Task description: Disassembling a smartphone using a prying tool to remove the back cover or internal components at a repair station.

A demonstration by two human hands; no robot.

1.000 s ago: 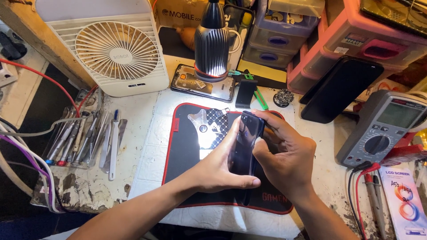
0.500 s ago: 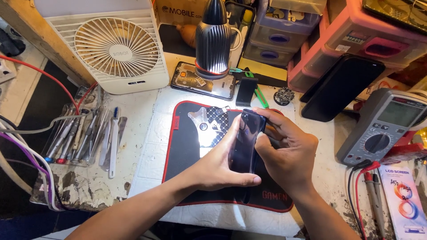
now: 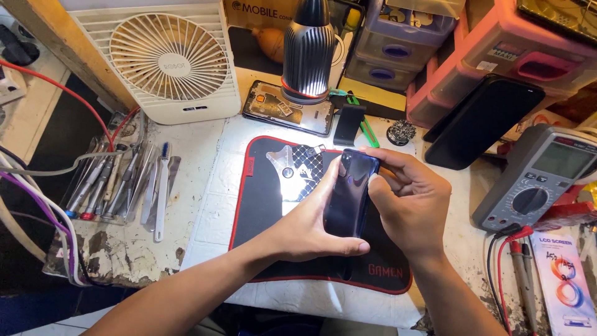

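Gripping glossy dark-blue phone (image 3: 349, 194), both hands.

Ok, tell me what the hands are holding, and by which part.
Both hands grip one dark blue phone, held on edge above the black mat. The left hand clasps its left side and bottom; the right hand clasps its right side and top corner.

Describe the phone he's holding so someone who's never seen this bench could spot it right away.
Find the black mat with the red border in the middle of the lit bench, in front of the white fan. Above it, the left hand and right hand clasp a dark blue phone between them. Unlike the opened phone under the lamp, it is closed and glossy.
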